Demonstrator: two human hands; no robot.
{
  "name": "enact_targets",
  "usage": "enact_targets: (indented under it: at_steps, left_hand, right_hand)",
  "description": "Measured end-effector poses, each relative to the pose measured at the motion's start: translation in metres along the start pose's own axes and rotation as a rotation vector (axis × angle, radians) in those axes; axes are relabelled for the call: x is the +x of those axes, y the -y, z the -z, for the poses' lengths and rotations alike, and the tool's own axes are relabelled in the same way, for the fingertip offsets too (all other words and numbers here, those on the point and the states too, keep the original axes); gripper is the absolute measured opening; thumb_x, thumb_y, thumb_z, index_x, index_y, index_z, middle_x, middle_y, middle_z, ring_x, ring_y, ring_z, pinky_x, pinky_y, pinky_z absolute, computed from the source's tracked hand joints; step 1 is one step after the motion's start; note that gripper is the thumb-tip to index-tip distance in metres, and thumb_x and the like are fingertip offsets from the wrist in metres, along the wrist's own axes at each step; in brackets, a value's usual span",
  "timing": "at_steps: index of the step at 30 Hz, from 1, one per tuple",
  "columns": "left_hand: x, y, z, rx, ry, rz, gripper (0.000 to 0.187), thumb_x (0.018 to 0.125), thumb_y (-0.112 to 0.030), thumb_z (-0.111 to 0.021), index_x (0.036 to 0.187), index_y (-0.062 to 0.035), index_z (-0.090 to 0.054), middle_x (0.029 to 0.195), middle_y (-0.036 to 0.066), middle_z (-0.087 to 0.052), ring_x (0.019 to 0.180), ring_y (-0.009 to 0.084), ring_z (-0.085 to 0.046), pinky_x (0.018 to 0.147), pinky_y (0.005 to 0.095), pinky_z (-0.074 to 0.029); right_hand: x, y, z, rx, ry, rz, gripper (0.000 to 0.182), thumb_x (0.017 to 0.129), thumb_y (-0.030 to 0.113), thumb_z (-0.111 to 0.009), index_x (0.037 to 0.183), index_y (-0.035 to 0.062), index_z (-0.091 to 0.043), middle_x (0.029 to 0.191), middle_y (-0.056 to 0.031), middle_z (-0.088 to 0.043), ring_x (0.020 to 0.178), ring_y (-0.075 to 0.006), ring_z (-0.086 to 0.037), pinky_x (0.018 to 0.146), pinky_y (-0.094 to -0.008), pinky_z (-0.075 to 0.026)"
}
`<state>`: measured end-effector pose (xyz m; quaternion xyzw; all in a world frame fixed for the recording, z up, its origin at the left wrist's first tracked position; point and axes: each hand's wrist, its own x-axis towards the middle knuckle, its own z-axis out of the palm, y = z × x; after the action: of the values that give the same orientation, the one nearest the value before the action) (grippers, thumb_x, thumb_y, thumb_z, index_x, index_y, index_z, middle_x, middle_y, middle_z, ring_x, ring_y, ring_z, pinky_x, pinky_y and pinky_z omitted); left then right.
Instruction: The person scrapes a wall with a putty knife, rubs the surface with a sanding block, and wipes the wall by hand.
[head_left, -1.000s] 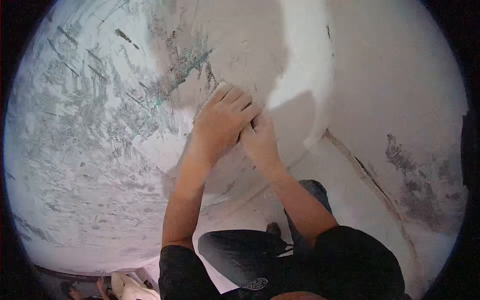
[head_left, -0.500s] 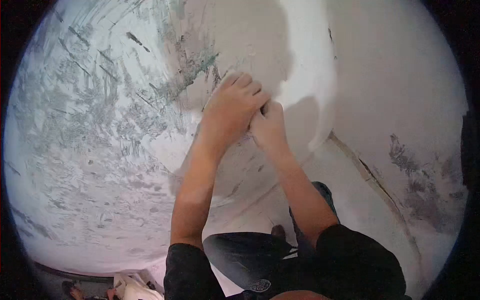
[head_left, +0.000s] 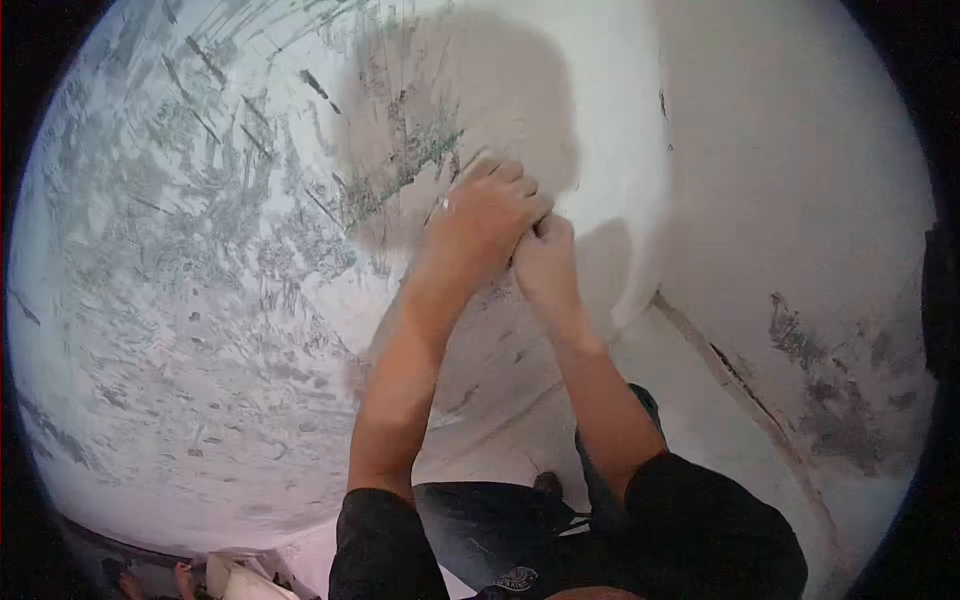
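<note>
2 bare hands, left [head_left: 482, 225] and right [head_left: 548, 262], together against the streaked pale surface [head_left: 250, 290], fingers curled, whatever they grip hidden from me

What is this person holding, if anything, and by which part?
It cannot be told: the left hand and right hand meet over the patchy surface, hiding whatever is underneath.
</note>
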<state>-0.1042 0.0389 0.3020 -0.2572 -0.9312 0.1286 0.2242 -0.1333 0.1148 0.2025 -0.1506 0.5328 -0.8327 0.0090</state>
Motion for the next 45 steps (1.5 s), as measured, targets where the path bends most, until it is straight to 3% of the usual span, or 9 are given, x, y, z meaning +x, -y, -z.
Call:
enact_targets:
  at_steps: [9, 16, 21, 24, 32, 34, 37, 40, 45]
  left_hand:
    - [0.007, -0.001, -0.002, -0.016, -0.089, -0.016, 0.007, 0.075, -0.009, -0.061, 0.081, -0.0104, -0.064, 0.084, 0.004, -0.060, 0.094, 0.0242, -0.057, 0.091, 0.0368, -0.045]
    - [-0.141, -0.054, 0.055, 0.045, 0.042, 0.304, 0.061, 0.074, -0.007, -0.070, 0.134, -0.0109, -0.056, 0.136, 0.010, -0.054, 0.128, 0.0294, -0.049, 0.106, 0.0466, -0.039]
    - [-0.213, -0.094, 0.083, 0.206, -0.812, 0.689, 0.035, 0.077, -0.005, -0.068, 0.111, -0.0070, -0.066, 0.114, 0.013, -0.067, 0.113, 0.0286, -0.059, 0.095, 0.0462, -0.043]
    - [-0.307, -0.134, 0.014, -0.094, -0.645, 0.322, 0.027, 0.085, -0.010, -0.066, 0.112, -0.0083, -0.063, 0.118, 0.012, -0.064, 0.112, 0.0266, -0.059, 0.095, 0.0470, -0.044]
    - [-0.717, -0.206, 0.024, -0.956, 1.589, 2.069, 0.044, 0.091, -0.041, -0.065, 0.128, -0.0171, -0.059, 0.119, 0.004, -0.067, 0.116, 0.0246, -0.060, 0.090, 0.0443, -0.052]
    - [-0.759, -0.228, 0.024, -1.092, 1.027, 2.461, 0.044, 0.093, -0.043, -0.062, 0.129, -0.0185, -0.058, 0.117, 0.003, -0.068, 0.110, 0.0267, -0.062, 0.087, 0.0425, -0.052]
    - [-0.637, -0.212, 0.056, -0.237, 0.337, 1.824, 0.055, 0.097, -0.028, -0.057, 0.135, 0.0098, -0.046, 0.130, 0.027, -0.057, 0.123, 0.0359, -0.053, 0.103, 0.0408, -0.042]
    - [-0.408, -0.201, 0.099, -0.897, -0.759, 1.423, 0.059, 0.094, -0.020, -0.064, 0.143, 0.0027, -0.041, 0.144, 0.020, -0.047, 0.135, 0.0281, -0.043, 0.112, 0.0390, -0.033]
    - [-0.418, -0.182, 0.068, -1.675, 0.497, 1.142, 0.061, 0.089, -0.022, -0.069, 0.142, -0.0028, -0.046, 0.137, 0.018, -0.053, 0.126, 0.0263, -0.049, 0.107, 0.0403, -0.036]
  right_hand:
    - [0.005, 0.006, -0.004, 0.142, -0.078, 0.084, 0.020, 0.094, 0.008, -0.051, 0.096, -0.0086, -0.061, 0.078, -0.0102, -0.063, 0.076, -0.0137, -0.056, 0.065, -0.0316, -0.046]
    - [-0.108, -0.014, 0.113, -0.240, 0.089, -0.243, 0.045, 0.102, 0.038, -0.051, 0.110, -0.0037, -0.065, 0.101, -0.0109, -0.065, 0.087, -0.0181, -0.061, 0.077, -0.0310, -0.049]
    - [-0.153, -0.027, 0.090, 0.085, -0.213, -0.401, 0.050, 0.104, 0.043, -0.045, 0.123, -0.0007, -0.059, 0.107, -0.0055, -0.064, 0.099, -0.0138, -0.058, 0.090, -0.0313, -0.045]
    - [-0.196, -0.045, 0.030, 0.022, 0.164, -0.412, 0.047, 0.104, 0.041, -0.046, 0.122, 0.0008, -0.060, 0.110, -0.0029, -0.063, 0.101, -0.0119, -0.056, 0.088, -0.0316, -0.045]
    - [-0.186, -0.013, 0.081, 0.096, 0.028, -0.530, 0.035, 0.101, 0.044, -0.051, 0.102, 0.0108, -0.063, 0.081, 0.0050, -0.053, 0.068, -0.0085, -0.046, 0.067, -0.0231, -0.040]
    - [-0.186, -0.025, 0.096, 0.105, 0.019, -0.544, 0.035, 0.101, 0.045, -0.051, 0.100, 0.0118, -0.061, 0.081, 0.0048, -0.051, 0.068, -0.0088, -0.045, 0.067, -0.0238, -0.040]
    - [-0.197, -0.030, 0.085, 0.213, -0.036, -0.531, 0.036, 0.101, 0.047, -0.050, 0.098, 0.0122, -0.057, 0.080, 0.0049, -0.050, 0.066, -0.0080, -0.042, 0.064, -0.0244, -0.038]
    - [-0.224, 0.003, 0.022, 0.207, -0.117, -0.690, 0.032, 0.101, 0.044, -0.051, 0.099, 0.0117, -0.055, 0.075, 0.0054, -0.045, 0.063, -0.0067, -0.038, 0.060, -0.0243, -0.032]
    - [-0.263, 0.050, 0.012, 0.366, 0.194, -0.861, 0.028, 0.102, 0.037, -0.051, 0.087, 0.0139, -0.047, 0.066, 0.0066, -0.031, 0.058, -0.0067, -0.029, 0.055, -0.0236, -0.027]
